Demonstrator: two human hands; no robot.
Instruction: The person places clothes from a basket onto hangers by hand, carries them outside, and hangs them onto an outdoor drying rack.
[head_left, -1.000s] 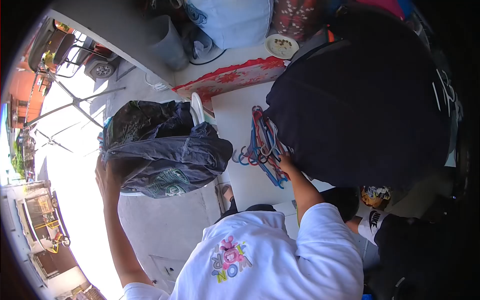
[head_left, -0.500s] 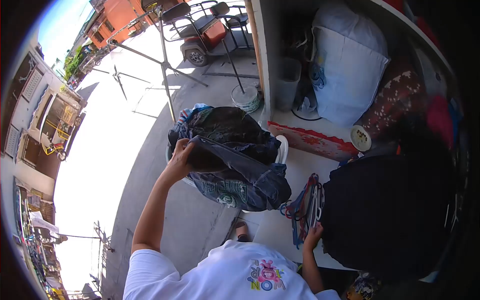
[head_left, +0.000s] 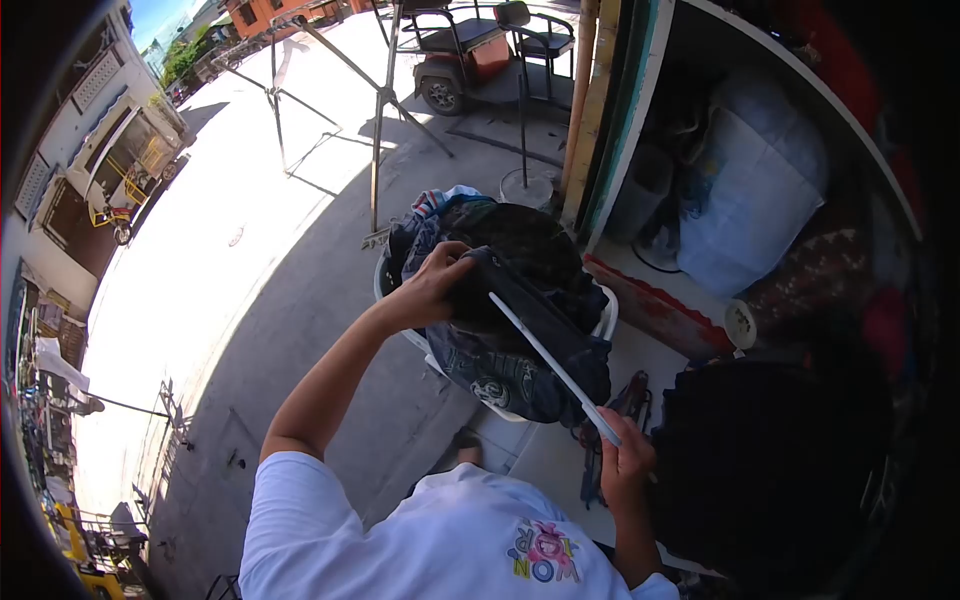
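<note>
My left hand (head_left: 435, 285) pinches the edge of a dark garment (head_left: 525, 290), lifting it above a heap of dark clothes (head_left: 510, 225). The heap fills a chair-like seat or basket with a white rim (head_left: 608, 312). In my right hand (head_left: 627, 458) is a white hanger (head_left: 555, 365), seen edge-on, its far end overlapping the lifted garment. A printed dark shirt (head_left: 490, 385) hangs at the near side of the heap. Several more hangers (head_left: 632, 400) lie on the white surface beside my right hand.
A large black cloth pile (head_left: 770, 470) stands at the right. Behind it are a white bag (head_left: 755, 190), a red patterned board (head_left: 650, 300) and a round container (head_left: 740, 325). A metal pole stand (head_left: 385, 95) and a bucket (head_left: 527, 187) are on the pavement ahead.
My right hand has lifted a white hanger from the bunch and brought it over to the garment. My left hand still grips the garment's edge. The view has shifted.
</note>
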